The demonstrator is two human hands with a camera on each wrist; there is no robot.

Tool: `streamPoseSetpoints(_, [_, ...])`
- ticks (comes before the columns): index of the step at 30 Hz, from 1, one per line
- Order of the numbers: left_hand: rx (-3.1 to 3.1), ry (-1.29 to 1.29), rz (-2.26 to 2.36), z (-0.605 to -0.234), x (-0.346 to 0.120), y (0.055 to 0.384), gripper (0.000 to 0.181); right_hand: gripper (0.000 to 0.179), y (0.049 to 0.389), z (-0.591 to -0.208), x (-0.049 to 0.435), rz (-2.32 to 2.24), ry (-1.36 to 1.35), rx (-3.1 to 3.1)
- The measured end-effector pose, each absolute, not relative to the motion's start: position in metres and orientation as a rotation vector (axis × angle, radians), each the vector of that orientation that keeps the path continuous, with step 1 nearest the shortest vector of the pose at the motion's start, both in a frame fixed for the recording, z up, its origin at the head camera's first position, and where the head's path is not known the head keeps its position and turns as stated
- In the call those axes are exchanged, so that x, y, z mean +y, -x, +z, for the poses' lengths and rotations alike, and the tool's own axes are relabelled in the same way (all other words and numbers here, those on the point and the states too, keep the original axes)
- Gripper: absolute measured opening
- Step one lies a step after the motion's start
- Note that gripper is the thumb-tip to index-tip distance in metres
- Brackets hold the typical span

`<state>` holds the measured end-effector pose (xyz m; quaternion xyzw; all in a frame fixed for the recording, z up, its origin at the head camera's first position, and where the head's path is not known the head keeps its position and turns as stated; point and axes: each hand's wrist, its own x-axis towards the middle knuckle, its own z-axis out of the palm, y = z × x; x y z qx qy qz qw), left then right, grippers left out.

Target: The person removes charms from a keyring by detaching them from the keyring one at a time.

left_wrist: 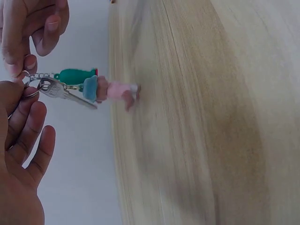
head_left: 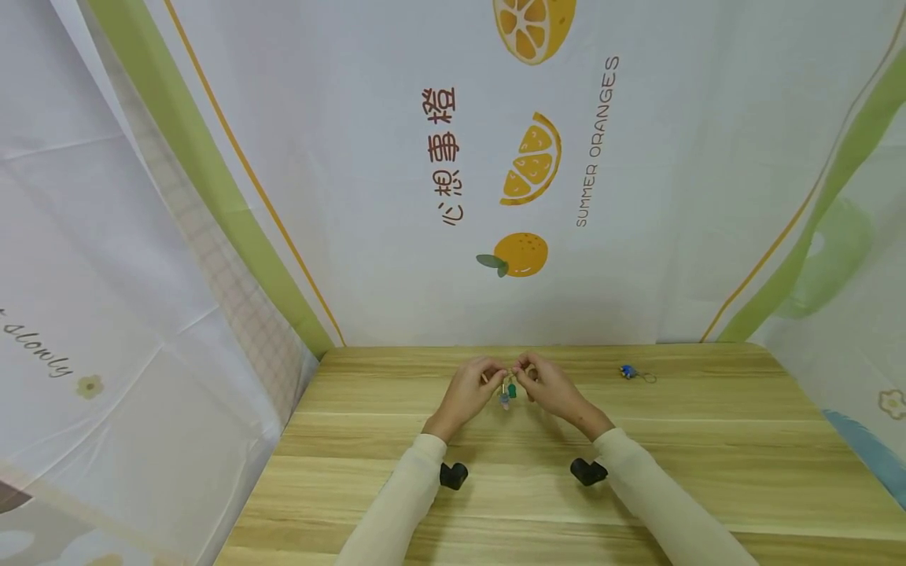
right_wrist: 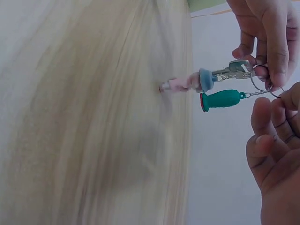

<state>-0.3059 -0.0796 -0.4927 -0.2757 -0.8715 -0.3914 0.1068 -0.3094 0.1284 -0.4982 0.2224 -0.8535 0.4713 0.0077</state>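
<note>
Held up over the table, a key ring point(left_wrist: 32, 95) is pinched in the fingers of my left hand point(head_left: 470, 391). From it hang a silver key point(right_wrist: 234, 71) and a small doll charm point(left_wrist: 112, 88) with a blue hat and pink body. My right hand point(head_left: 555, 389) pinches the small ring point(right_wrist: 277, 92) at the end of a short chain, which carries a green bottle-shaped charm point(right_wrist: 222, 99) with a red base. Both sets of fingertips meet close together, and the two rings overlap in the wrist views.
A blue charm point(head_left: 627, 372) with a metal ring point(head_left: 648, 377) lies at the back right of the wooden table point(head_left: 517, 503). Behind the table hangs a white cloth point(head_left: 382, 259) printed with oranges. Black wrist mounts point(head_left: 589, 472) stick out beneath the sleeves.
</note>
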Motion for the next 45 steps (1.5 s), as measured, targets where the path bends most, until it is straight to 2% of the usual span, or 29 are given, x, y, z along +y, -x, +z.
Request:
streamPoseSetpoints(13, [-2.593,0.76,-1.136,-0.4936,-0.0795,0.3057,0.021,0.016,0.3079,-0.5036,0.1248,1.451,-0.703,-2.625])
streamPoseSetpoints(23, [-2.586,0.862,-1.459,-0.4942,-0.0789,0.3075,0.022,0.018,0.306,-0.5043,0.1274,1.47,-0.686,-2.619])
streamPoseSetpoints(29, [-2.602,0.916,-1.333,-0.4943,-0.0801,0.3074,0.019,0.019,0.307,-0.5047,0.1293,1.446,-0.688,-2.666])
streamPoseSetpoints(36, [-2.604,0.903,-1.286,-0.4935,-0.0809,0.3063,0.018,0.006,0.3091,-0.5013,0.1327,1.257,-0.764,-2.733])
streamPoseSetpoints(45, [-2.595,0.928,-1.241,-0.4929,-0.081,0.3064,0.018,0.006,0.31,-0.5009,0.1342,1.175,-0.745,-2.662])
